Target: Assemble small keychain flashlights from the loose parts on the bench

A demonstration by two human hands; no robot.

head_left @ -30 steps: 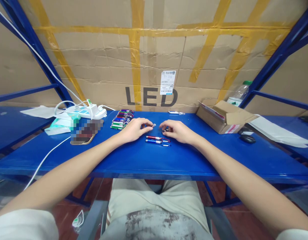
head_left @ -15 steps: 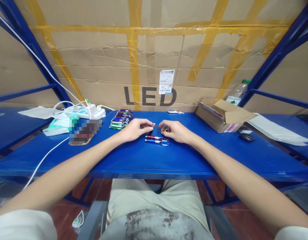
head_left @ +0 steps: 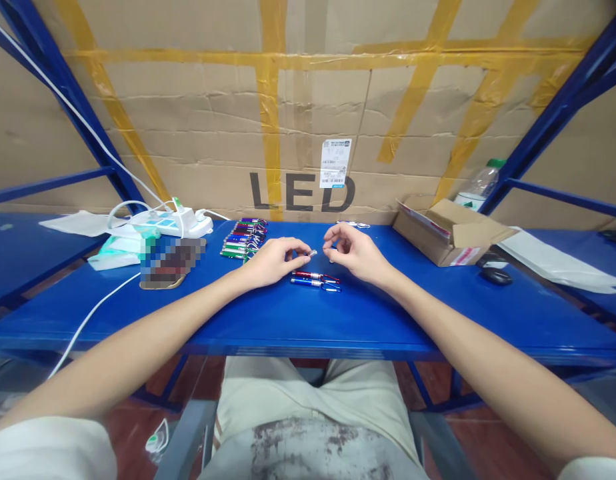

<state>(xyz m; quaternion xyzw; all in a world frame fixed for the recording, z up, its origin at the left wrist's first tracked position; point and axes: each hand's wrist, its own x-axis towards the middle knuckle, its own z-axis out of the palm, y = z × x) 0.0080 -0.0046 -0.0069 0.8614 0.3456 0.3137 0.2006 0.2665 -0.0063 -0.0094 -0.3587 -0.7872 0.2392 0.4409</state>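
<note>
My left hand (head_left: 274,262) is closed, with thumb and forefinger pinching a small silver-ended piece (head_left: 313,253); the rest of that piece is hidden in the fingers. Just to its right, apart from it, is my right hand (head_left: 359,256), its fingers curled and the thumb drawn in. Something tiny may be in its fingertips, too small to make out. Below the hands lie a red penlight (head_left: 308,275) and a blue penlight (head_left: 306,283), side by side, each with a clip at its right end. Left of my left hand is a row of several coloured penlights (head_left: 238,240).
Another penlight (head_left: 353,225) lies at the back, partly behind my right hand. An open cardboard box (head_left: 448,230) and a black mouse (head_left: 496,275) are on the right. At left are a phone (head_left: 171,263), a power strip (head_left: 185,223) and a white cable (head_left: 91,317).
My right hand has lifted slightly and its fingers have opened up more. The piece in my left hand has tipped from upright toward the right.
</note>
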